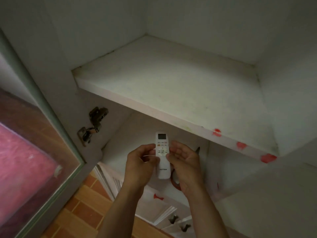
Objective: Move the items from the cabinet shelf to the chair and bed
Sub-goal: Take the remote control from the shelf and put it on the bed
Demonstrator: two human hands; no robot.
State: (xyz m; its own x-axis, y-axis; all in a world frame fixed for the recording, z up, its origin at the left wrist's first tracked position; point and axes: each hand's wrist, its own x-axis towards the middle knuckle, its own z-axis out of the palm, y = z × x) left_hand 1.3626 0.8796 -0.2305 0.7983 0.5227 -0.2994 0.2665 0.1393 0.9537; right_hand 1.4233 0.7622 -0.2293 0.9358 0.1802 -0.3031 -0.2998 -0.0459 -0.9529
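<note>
While both hands pinch the remote [162,155], a red object [175,183] hides beneath.

a white cabinet [283,40] fills most of the view, its inner walls plain and dim under weak, greyish light. red smudges [241,145] mark the front edge of its shelf board. at the left the cabinet door [42,152] stands open, a frosted pane in a pale frame, hung on a dark metal hinge [93,125]. below lie orange-brown floor tiles [82,208] with pale joints. white drawer fronts [164,212] with small dark handles [173,219] sit at the bottom.
</note>
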